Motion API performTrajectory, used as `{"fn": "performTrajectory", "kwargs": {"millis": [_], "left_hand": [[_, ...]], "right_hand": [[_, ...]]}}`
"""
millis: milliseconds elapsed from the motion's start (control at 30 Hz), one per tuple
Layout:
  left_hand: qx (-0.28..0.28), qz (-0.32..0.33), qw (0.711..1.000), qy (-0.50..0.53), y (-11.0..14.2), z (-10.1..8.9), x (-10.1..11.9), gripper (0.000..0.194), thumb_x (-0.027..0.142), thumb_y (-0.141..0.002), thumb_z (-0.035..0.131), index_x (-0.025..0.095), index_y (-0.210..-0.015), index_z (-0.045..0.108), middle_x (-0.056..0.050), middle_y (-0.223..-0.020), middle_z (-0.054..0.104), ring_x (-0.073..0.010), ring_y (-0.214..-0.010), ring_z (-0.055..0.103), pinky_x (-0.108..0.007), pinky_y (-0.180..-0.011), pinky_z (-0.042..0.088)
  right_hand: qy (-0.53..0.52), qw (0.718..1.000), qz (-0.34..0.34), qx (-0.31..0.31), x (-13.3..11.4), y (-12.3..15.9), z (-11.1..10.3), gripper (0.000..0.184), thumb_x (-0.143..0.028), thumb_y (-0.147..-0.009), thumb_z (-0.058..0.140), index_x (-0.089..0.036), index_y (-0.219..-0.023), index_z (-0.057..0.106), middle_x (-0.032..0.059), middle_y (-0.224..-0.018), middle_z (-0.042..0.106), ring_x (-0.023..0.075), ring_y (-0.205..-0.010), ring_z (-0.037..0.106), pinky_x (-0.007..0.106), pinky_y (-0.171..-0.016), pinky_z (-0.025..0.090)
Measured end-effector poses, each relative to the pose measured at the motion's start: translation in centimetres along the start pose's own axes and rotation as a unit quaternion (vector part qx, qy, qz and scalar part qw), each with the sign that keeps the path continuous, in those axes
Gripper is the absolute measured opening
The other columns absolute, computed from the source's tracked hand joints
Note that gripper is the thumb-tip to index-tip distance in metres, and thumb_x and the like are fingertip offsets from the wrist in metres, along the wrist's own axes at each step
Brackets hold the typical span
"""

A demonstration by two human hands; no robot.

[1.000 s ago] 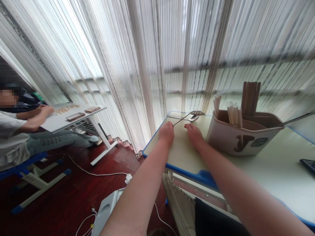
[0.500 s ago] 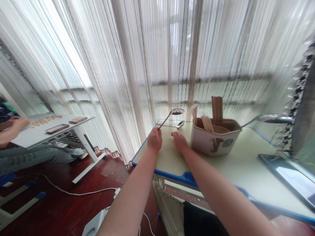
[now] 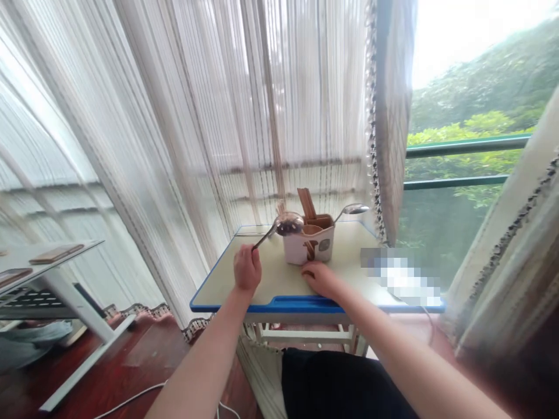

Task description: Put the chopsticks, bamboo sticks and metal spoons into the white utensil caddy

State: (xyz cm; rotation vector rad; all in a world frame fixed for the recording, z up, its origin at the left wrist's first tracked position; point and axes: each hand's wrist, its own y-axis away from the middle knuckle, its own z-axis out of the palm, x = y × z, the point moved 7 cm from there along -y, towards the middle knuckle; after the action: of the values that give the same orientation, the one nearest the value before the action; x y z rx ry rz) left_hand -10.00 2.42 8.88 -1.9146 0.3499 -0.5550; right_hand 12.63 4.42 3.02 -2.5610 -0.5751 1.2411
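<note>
My left hand point(image 3: 247, 269) is closed around the handle of a metal slotted ladle point(image 3: 289, 223), held up above the table. The ladle's round bowl overlaps the left front of a utensil holder point(image 3: 295, 250), white outside and brown inside. My right hand point(image 3: 321, 279) rests on the table just in front of that holder, fingers loosely bent and apart, with nothing visible in them. Chopsticks point(image 3: 306, 202) stand up in the holder, and a second metal ladle point(image 3: 354, 208) leans out of its right side. Behind my left hand lies a thin metal handle point(image 3: 253, 234); its far end is hidden.
The cream table point(image 3: 266, 285) has a blue rim. A pixelated patch covers something at its right end. Sheer curtains point(image 3: 196, 116) hang behind, with an uncovered window at right. Another white table point(image 3: 87, 247) with shallow trays stands at left. A white cable lies on the floor.
The view has swung right and back. My left hand has turned the slotted ladle across toward the holder. My right hand now rests in front of the holder instead of to its left.
</note>
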Motion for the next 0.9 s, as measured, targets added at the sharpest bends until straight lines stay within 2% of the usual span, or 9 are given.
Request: {"fn": "performTrajectory", "kwargs": {"millis": [100, 167, 267, 367, 500, 600, 700, 900], "left_hand": [[0.007, 0.029, 0.998, 0.054, -0.8, 0.1, 6.2, 0.018, 0.025, -0.091, 0.034, 0.017, -0.095, 0.050, -0.008, -0.085, 0.055, -0.0202, -0.084, 0.052, -0.035, -0.080, 0.040], [0.011, 0.032, 0.995, 0.099, -2.0, 0.4, 9.9, 0.017, 0.025, -0.091, 0.036, 0.017, -0.099, 0.049, -0.009, -0.089, 0.056, -0.0195, -0.087, 0.052, -0.034, -0.081, 0.041], [0.013, 0.000, 0.987, 0.160, -4.5, 1.6, 13.9, 0.017, 0.027, -0.092, 0.037, 0.018, -0.101, 0.048, -0.008, -0.091, 0.056, -0.0174, -0.086, 0.053, -0.030, -0.080, 0.042], [-0.007, -0.032, 0.978, 0.207, -7.1, 3.9, 16.3, 0.017, 0.030, -0.092, 0.038, 0.019, -0.098, 0.049, -0.006, -0.089, 0.058, -0.0163, -0.083, 0.054, -0.028, -0.077, 0.043], [-0.052, -0.068, 0.963, 0.257, -9.4, 7.9, 17.9, 0.017, 0.033, -0.091, 0.040, 0.019, -0.094, 0.049, -0.004, -0.083, 0.058, -0.0145, -0.075, 0.057, -0.027, -0.072, 0.044], [-0.051, -0.103, 0.951, 0.286, -10.2, 10.3, 18.1, 0.016, 0.033, -0.090, 0.041, 0.019, -0.093, 0.048, -0.003, -0.078, 0.058, -0.0140, -0.070, 0.058, -0.027, -0.070, 0.044], [-0.049, -0.129, 0.937, 0.320, -10.8, 12.0, 18.0, 0.016, 0.034, -0.091, 0.040, 0.020, -0.092, 0.046, -0.002, -0.075, 0.060, -0.0145, -0.072, 0.061, -0.028, -0.071, 0.045], [-0.062, -0.146, 0.907, 0.391, -12.1, 14.4, 17.3, 0.018, 0.037, -0.090, 0.042, 0.020, -0.097, 0.045, -0.004, -0.085, 0.065, -0.0157, -0.085, 0.063, -0.031, -0.080, 0.045]], "right_hand": [[-0.020, 0.993, 0.078, 0.087, 3.0, 1.2, -4.4, 0.020, -0.024, -0.073, 0.051, -0.018, -0.076, 0.069, 0.0075, -0.083, 0.069, 0.0206, -0.082, 0.060, 0.028, -0.077, 0.041], [-0.043, 0.982, 0.119, 0.141, 4.4, 1.6, -6.2, 0.027, -0.026, -0.075, 0.045, -0.016, -0.085, 0.068, 0.0078, -0.083, 0.069, 0.0196, -0.078, 0.060, 0.028, -0.071, 0.042], [-0.084, 0.966, 0.153, 0.192, 5.6, 1.8, -6.8, 0.035, -0.028, -0.074, 0.042, -0.014, -0.096, 0.065, 0.0064, -0.079, 0.068, 0.0172, -0.071, 0.060, 0.026, -0.065, 0.042], [-0.118, 0.958, 0.161, 0.206, 6.3, 1.7, -6.3, 0.034, -0.029, -0.072, 0.044, -0.015, -0.095, 0.064, 0.0042, -0.074, 0.067, 0.0159, -0.065, 0.059, 0.025, -0.061, 0.041], [-0.147, 0.952, 0.168, 0.211, 6.9, 1.6, -6.0, 0.032, -0.029, -0.072, 0.044, -0.017, -0.093, 0.064, 0.0025, -0.070, 0.066, 0.0150, -0.062, 0.058, 0.024, -0.059, 0.040], [-0.154, 0.948, 0.176, 0.214, 7.1, 1.5, -6.3, 0.030, -0.028, -0.072, 0.043, -0.018, -0.092, 0.064, 0.0018, -0.068, 0.065, 0.0151, -0.062, 0.058, 0.024, -0.058, 0.040], [-0.150, 0.947, 0.184, 0.217, 7.1, 1.5, -6.5, 0.026, -0.027, -0.071, 0.044, -0.018, -0.086, 0.064, 0.0019, -0.068, 0.064, 0.0160, -0.065, 0.058, 0.025, -0.059, 0.039], [-0.134, 0.948, 0.193, 0.215, 7.0, 1.2, -6.3, 0.023, -0.025, -0.073, 0.043, -0.019, -0.084, 0.063, 0.0026, -0.071, 0.065, 0.0168, -0.067, 0.057, 0.025, -0.058, 0.037]]}}
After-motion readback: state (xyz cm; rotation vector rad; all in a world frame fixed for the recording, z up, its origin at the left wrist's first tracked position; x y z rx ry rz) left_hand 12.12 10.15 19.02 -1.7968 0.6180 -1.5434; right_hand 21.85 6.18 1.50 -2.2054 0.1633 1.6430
